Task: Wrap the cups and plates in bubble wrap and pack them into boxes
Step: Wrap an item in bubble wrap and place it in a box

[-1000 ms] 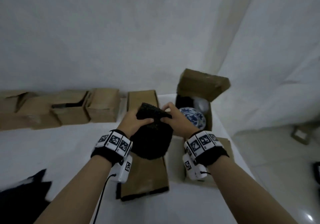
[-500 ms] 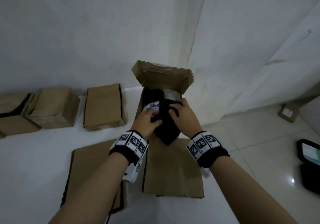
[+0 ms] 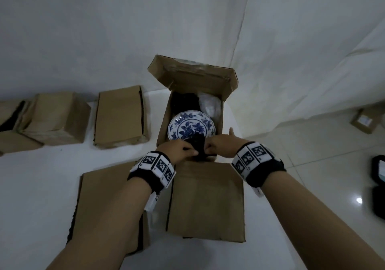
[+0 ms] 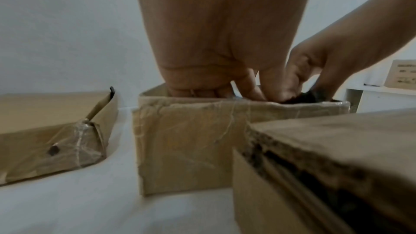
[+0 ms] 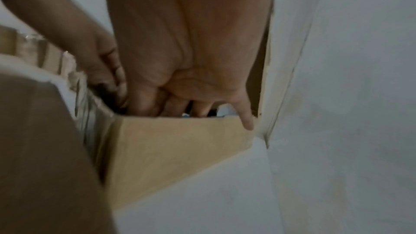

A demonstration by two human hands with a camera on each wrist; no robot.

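An open cardboard box (image 3: pixel 163 128) stands on the white table with its lid up. Inside lie a blue-and-white plate (image 3: pixel 190 128), a black wrapped bundle (image 3: pixel 183 100) at the back and a clear bubble-wrapped item (image 3: pixel 210 106). At the box's near end both hands pinch another black wrapped bundle (image 3: pixel 198 144), low between the plate and the near wall. My left hand (image 3: pixel 181 150) grips its left side, my right hand (image 3: pixel 220 144) its right. The left wrist view shows the fingers (image 4: pixel 245 86) dipping into the box (image 4: pixel 191 140) around the bundle (image 4: pixel 299 97). What the bundle holds is hidden.
Closed cardboard boxes lie at the back left (image 3: pixel 120 115) (image 3: pixel 56 119) and flat in front of the open one (image 3: pixel 206 201) (image 3: pixel 104 207). The table ends just right of the open box. On the tiled floor to the right sit a small box (image 3: pixel 364 121) and a black case (image 3: pixel 378 186).
Both hands carried the black bundle rightwards from over a closed box to the open box and lowered it into the near end. The plate shows more fully now.
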